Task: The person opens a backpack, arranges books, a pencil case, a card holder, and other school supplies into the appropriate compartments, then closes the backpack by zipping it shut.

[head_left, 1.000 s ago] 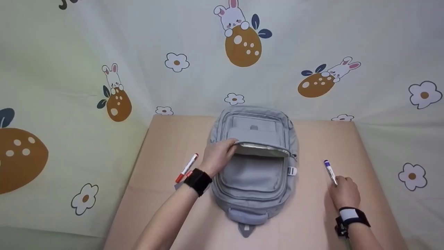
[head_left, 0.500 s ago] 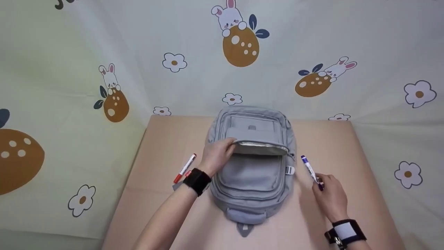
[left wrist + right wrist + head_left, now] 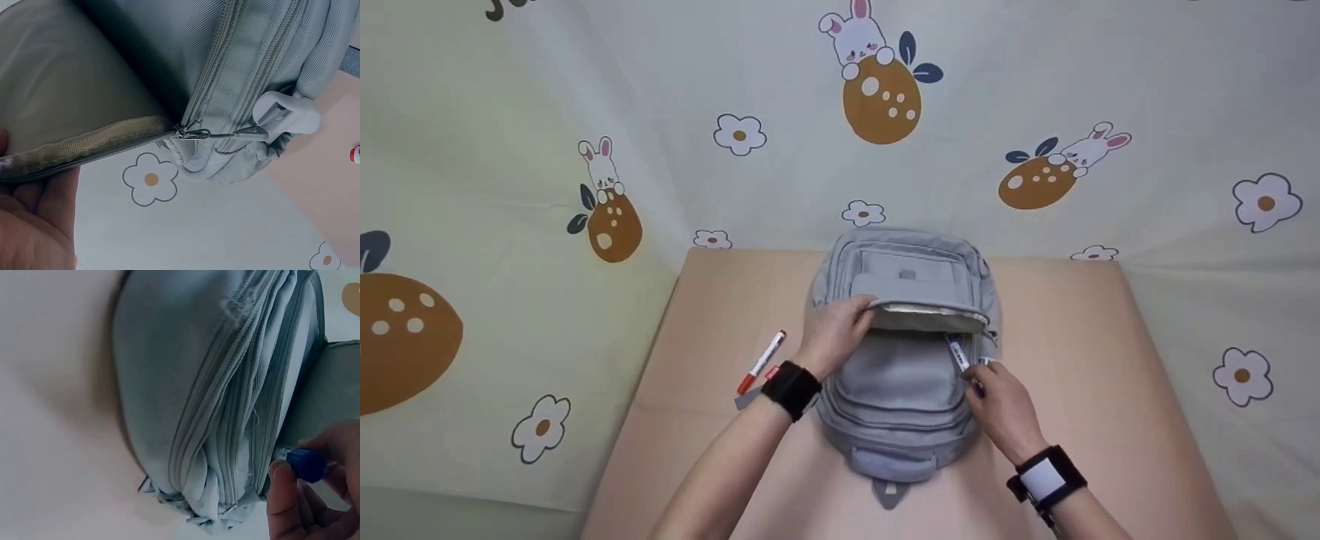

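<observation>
A grey backpack (image 3: 904, 371) lies on the table with its front pocket unzipped. My left hand (image 3: 836, 334) grips the edge of the pocket flap (image 3: 934, 319) and holds it raised; the left wrist view shows the fingers (image 3: 56, 197) under the zipped edge and the pale lining above. My right hand (image 3: 1001, 405) pinches a white marker (image 3: 958, 354) with a blue cap (image 3: 306, 464). The marker's far end reaches the right side of the pocket opening, and its tip is hard to make out in the shade under the flap.
A red-capped white marker (image 3: 761, 362) lies on the table (image 3: 697, 450) left of the backpack, close to my left wrist. The backpack's handle (image 3: 894, 463) faces me. A printed cloth (image 3: 780, 180) with rabbits and flowers hangs behind and around the table.
My right hand has carried the blue-capped marker leftward from the table at the right to the pocket opening. My left hand keeps holding the flap in nearly the same place.
</observation>
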Demonstrator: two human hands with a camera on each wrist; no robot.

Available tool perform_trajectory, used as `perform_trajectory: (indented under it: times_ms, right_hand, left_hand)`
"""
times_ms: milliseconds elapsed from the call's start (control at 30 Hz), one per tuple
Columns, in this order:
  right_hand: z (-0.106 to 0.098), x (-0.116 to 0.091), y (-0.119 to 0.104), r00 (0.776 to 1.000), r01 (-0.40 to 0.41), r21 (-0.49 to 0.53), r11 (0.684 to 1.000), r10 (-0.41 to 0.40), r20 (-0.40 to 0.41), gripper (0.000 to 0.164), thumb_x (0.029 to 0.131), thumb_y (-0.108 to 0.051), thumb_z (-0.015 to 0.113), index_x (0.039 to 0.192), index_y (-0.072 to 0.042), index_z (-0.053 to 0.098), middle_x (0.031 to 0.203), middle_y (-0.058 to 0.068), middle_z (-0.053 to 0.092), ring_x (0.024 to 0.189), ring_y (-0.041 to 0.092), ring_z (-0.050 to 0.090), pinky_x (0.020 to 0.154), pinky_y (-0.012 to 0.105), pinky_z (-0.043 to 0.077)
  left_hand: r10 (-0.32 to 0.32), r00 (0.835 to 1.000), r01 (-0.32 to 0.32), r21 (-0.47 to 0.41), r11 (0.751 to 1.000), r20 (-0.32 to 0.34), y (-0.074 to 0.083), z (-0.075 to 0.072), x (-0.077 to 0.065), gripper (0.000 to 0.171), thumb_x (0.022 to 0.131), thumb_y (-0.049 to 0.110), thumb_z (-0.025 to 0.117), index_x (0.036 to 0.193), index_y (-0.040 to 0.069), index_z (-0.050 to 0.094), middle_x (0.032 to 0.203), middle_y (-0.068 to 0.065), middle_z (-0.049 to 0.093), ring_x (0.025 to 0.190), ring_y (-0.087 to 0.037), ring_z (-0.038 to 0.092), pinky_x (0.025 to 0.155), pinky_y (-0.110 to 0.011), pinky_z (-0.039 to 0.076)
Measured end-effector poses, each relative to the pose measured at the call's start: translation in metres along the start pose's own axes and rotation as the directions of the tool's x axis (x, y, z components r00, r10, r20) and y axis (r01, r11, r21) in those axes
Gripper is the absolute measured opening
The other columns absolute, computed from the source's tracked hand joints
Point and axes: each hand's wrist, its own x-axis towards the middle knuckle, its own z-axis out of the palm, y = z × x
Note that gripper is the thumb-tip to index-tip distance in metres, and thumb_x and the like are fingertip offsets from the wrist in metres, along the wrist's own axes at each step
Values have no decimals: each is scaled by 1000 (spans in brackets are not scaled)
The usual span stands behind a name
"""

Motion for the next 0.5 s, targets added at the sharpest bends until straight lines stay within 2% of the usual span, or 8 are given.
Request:
perform_trajectory:
  times_ms: [133, 300, 500]
  right_hand:
    - [13, 14, -7, 1000, 15, -10, 1000, -15, -14, 11, 87, -3, 77, 98, -4, 79, 88, 8, 66, 75, 26, 65, 66, 43, 54]
    - [23, 29, -13, 1000, 2, -20, 1000, -1, 18, 13, 91, -7, 75, 102, -2, 79, 90, 12, 67, 78, 31, 66, 67, 46, 55]
    - [34, 41, -11, 1000, 22, -18, 1000, -22, 14, 12, 92, -5, 73, 101, 1, 78, 95, 19, 66, 82, 36, 66, 71, 50, 55]
  left_hand:
    - [1, 1000, -1, 1, 1000, 2, -1, 0, -1, 18, 102, 19, 64, 114, 14, 75, 102, 1, 76, 86, -14, 70, 79, -35, 56]
    - [16, 1000, -16, 7, 1000, -1, -1, -1, 0, 18, 101, 19, 64, 115, 14, 75, 103, 1, 76, 86, -14, 70, 79, -34, 56]
    - [35, 999, -35, 18, 999, -11, -2, 0, 0, 18, 101, 18, 64, 115, 14, 75, 104, 0, 76, 88, -16, 71, 79, -34, 56]
